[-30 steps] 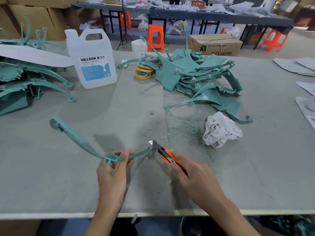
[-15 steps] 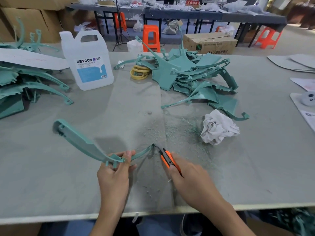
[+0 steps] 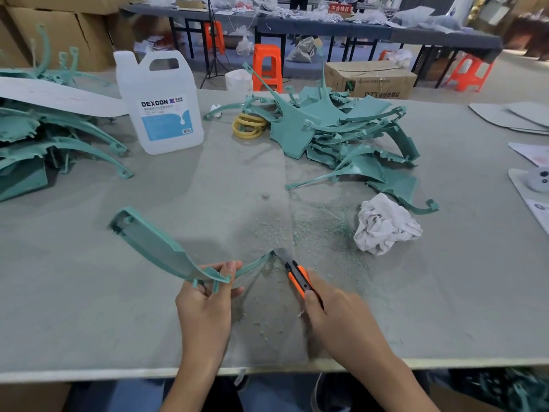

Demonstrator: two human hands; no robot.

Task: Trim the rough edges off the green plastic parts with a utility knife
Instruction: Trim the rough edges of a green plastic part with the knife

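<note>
One curved green part point(image 3: 157, 245) in work: left hand point(image 3: 205, 307) pinches its middle, right hand point(image 3: 335, 319) grips utility knife point(image 3: 298, 279), blade at thin tip. Shavings point(image 3: 276, 224) beyond. Farther piles point(image 3: 341, 135): prob. plenty left.

A factory workshop: worktable point(image 3: 89, 322), cartons point(image 3: 370, 77), heaped green plastic parts point(image 3: 341, 129).

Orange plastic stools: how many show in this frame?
3: left stool by the far table, middle stool just beyond the workbench, right stool at far right. Others may be hidden.
</note>
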